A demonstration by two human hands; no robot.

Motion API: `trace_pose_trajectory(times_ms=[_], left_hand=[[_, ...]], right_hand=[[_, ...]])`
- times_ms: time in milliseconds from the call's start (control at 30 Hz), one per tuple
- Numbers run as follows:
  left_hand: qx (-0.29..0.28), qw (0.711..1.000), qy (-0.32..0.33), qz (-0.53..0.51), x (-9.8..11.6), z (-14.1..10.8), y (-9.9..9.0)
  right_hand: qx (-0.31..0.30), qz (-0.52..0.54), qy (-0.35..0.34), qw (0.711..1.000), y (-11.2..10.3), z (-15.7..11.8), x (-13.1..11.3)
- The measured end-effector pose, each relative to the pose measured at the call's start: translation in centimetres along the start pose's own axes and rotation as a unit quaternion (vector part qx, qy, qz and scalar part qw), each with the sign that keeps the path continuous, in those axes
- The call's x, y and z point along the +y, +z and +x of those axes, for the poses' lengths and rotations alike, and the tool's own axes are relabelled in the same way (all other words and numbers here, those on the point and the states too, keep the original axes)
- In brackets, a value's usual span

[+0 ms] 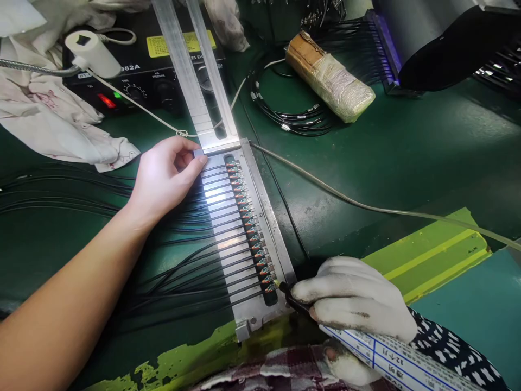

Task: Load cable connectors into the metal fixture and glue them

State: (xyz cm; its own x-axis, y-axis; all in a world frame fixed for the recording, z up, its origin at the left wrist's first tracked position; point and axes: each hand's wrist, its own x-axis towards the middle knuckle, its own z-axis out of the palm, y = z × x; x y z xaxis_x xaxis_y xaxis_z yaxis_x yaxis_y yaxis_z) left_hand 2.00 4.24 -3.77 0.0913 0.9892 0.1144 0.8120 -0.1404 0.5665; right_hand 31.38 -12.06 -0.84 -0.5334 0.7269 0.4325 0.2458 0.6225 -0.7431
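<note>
My bare left hand (160,174) pinches the upper left corner of a metal jig (240,320) between thumb and fingers. Black cables (228,239) lie side by side across the jig, their stripped ends with orange and green wires (252,231) lined up over its dark slot. A slotted hinged cover (203,108) stands raised at the jig's far end. My right hand (358,298), in a white glove with bare fingertips, grips a white labelled glue syringe (378,353). The syringe's dark tip points at the wire ends nearest me, touching or just above them.
Behind the jig stands a black control box (163,89) with lit indicators. A wrapped block (329,81) and coiled cables (285,122) lie at the back, near a dark lamp housing (443,49). A thin hose (345,201) crosses the green table. White cloth (44,119) lies left.
</note>
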Motion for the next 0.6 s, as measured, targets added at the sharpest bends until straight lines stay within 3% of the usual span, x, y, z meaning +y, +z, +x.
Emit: trace_pose_trajectory(times_ms=[100,267,400,500,533,600], left_hand=[[0.0,1.0,0.002,0.002,-0.1,-0.1,0.1],[-0.039,0.999,-0.001,0.026,-0.3,0.8,-0.1],[-0.105,0.99,0.016,0.094,1.6,0.6,-2.7],[-0.106,0.956,0.155,0.223,4.5,-3.2,-5.5],[-0.118,0.951,0.195,0.21,5.5,-5.2,-6.2],[-0.158,0.956,0.214,0.122,6.6,-9.8,-6.7]], right_hand=[[0.028,0.022,0.002,0.999,0.3,-0.1,0.1],[0.21,0.11,0.028,0.971,0.8,0.1,-0.2],[0.262,0.207,0.105,0.937,0.9,-0.7,-0.5],[0.269,0.236,0.133,0.924,1.0,-1.7,-0.5],[0.268,0.233,0.132,0.926,1.1,-2.0,-0.4],[0.261,0.218,0.119,0.933,1.1,-2.2,-0.4]])
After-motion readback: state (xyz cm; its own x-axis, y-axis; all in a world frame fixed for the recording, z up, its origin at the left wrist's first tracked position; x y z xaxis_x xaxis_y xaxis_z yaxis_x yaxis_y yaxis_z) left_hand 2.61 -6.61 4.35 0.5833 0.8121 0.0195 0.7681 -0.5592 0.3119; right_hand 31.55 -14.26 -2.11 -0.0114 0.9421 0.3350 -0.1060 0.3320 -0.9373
